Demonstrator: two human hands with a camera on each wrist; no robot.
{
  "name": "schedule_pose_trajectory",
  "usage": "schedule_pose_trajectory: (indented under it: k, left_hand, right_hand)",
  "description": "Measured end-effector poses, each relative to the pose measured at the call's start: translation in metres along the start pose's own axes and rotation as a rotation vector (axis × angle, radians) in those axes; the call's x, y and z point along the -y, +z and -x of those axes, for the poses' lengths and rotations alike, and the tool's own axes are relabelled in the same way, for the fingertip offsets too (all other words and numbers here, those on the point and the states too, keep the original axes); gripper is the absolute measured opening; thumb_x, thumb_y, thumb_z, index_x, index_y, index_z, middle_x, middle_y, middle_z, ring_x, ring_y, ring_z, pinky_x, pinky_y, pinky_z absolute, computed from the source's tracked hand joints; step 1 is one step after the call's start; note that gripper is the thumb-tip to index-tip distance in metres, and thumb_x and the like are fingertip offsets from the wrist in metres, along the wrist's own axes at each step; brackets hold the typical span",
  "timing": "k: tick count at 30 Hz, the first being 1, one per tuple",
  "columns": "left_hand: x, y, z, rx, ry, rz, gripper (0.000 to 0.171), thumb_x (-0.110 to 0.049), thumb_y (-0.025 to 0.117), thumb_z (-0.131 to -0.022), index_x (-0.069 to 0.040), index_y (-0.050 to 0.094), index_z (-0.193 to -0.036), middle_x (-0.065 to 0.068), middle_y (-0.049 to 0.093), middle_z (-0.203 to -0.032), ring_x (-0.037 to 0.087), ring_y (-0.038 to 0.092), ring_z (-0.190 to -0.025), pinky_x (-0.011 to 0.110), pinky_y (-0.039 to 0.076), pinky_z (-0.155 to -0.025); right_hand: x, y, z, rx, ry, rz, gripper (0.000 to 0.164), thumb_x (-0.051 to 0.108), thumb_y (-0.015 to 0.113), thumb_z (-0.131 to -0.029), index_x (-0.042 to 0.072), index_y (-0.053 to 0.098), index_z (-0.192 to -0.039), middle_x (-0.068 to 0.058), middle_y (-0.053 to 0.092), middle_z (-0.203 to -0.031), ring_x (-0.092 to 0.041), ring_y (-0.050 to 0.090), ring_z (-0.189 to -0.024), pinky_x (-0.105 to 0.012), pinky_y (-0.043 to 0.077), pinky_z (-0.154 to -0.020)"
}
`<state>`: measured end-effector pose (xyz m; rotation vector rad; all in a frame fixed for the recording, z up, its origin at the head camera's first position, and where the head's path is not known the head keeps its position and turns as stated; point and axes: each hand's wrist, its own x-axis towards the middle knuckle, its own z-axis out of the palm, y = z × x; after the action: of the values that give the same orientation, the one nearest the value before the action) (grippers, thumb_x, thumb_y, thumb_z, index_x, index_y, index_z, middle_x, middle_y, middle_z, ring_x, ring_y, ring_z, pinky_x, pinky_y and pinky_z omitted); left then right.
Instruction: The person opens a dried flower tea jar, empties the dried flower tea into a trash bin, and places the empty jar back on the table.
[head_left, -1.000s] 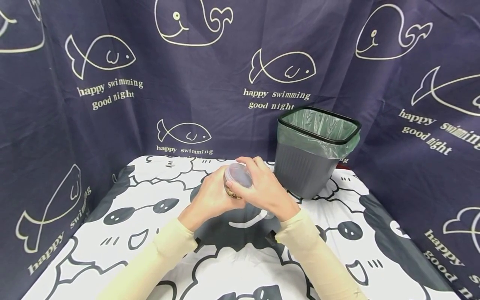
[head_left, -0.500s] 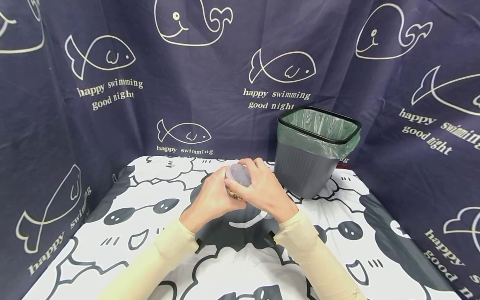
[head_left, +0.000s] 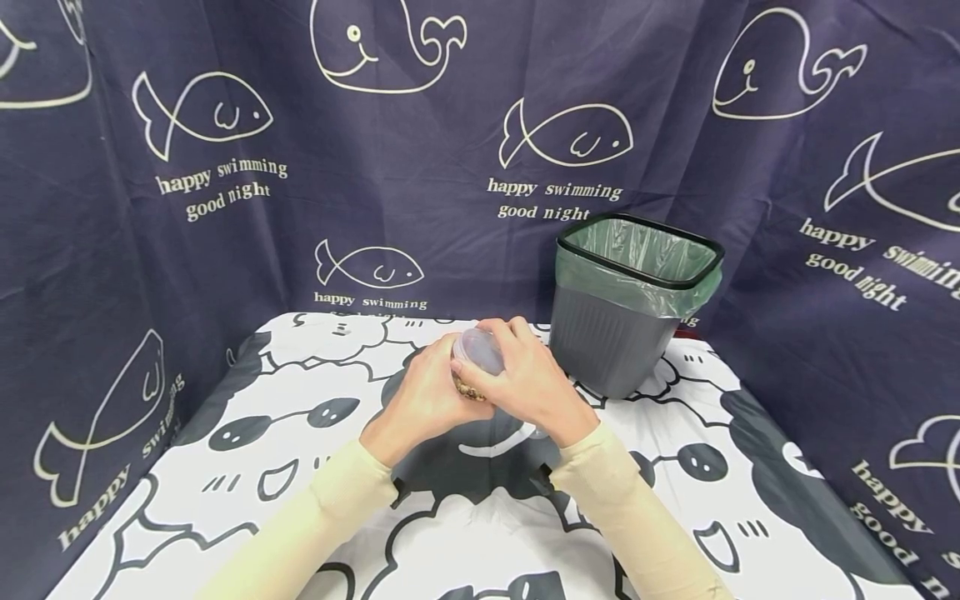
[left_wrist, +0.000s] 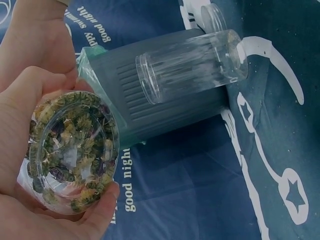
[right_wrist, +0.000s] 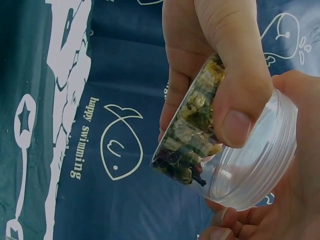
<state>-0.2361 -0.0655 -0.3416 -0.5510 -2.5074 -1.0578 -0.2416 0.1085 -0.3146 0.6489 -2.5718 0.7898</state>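
A clear jar of dried flower heads (left_wrist: 72, 145) is held tilted between both hands above the table. My left hand (head_left: 423, 392) grips the jar's body, its thumb and fingers wrapped round the side. My right hand (head_left: 536, 379) grips the translucent screw lid (right_wrist: 255, 160), with the thumb on one side and fingers on the other. The lid sits on the jar's mouth; I cannot tell how tightly. Yellow, green and dark purple flowers lie towards the jar's base in the right wrist view. A second clear jar (left_wrist: 190, 67), with no flowers visible, stands beyond the hands.
A grey waste bin (head_left: 611, 342) with a green liner stands at the back right. Beside the second jar lies a round clear lid (left_wrist: 214, 19). A cartoon-print cloth (head_left: 300, 433) covers the table, and dark blue fabric walls (head_left: 465, 208) enclose it.
Both hands have shifted very slightly with the jar, towards the right and down in the head view. Their hold on jar and lid looks the same.
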Motion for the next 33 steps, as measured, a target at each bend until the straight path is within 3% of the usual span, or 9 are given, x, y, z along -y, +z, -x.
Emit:
schedule_pose_trajectory:
  k: [16, 27, 33]
  left_hand:
    - [0.001, 0.002, -0.001, 0.007, 0.013, -0.011, 0.079, -0.04, 0.088, -0.058, -0.019, 0.06, -0.129, -0.011, 0.065, -0.11, 0.013, 0.065, -0.097, 0.036, 0.054, -0.085]
    - [0.001, 0.0, -0.001, 0.003, 0.016, -0.016, 0.076, -0.041, 0.088, -0.059, -0.019, 0.06, -0.127, -0.011, 0.065, -0.107, 0.013, 0.064, -0.094, 0.035, 0.054, -0.083]
    - [0.001, 0.0, 0.0, 0.002, 0.018, -0.016, 0.077, -0.04, 0.089, -0.059, -0.018, 0.06, -0.127, -0.01, 0.066, -0.108, 0.013, 0.065, -0.095, 0.035, 0.054, -0.083]
  right_hand:
    - [-0.005, -0.007, 0.0, 0.029, -0.094, -0.03, 0.062, 0.06, 0.071, -0.088, 0.022, 0.059, -0.136, 0.0, 0.052, -0.104, -0.016, 0.054, -0.083, -0.031, 0.05, -0.072]
    - [-0.007, -0.01, -0.002, 0.05, -0.142, -0.039, 0.067, 0.054, 0.074, -0.088, 0.018, 0.059, -0.143, 0.0, 0.054, -0.108, -0.015, 0.056, -0.089, -0.032, 0.051, -0.08]
    - [-0.008, -0.014, -0.001, 0.078, -0.162, -0.051, 0.067, 0.052, 0.074, -0.089, 0.021, 0.056, -0.146, 0.001, 0.055, -0.113, -0.014, 0.056, -0.095, -0.033, 0.051, -0.083]
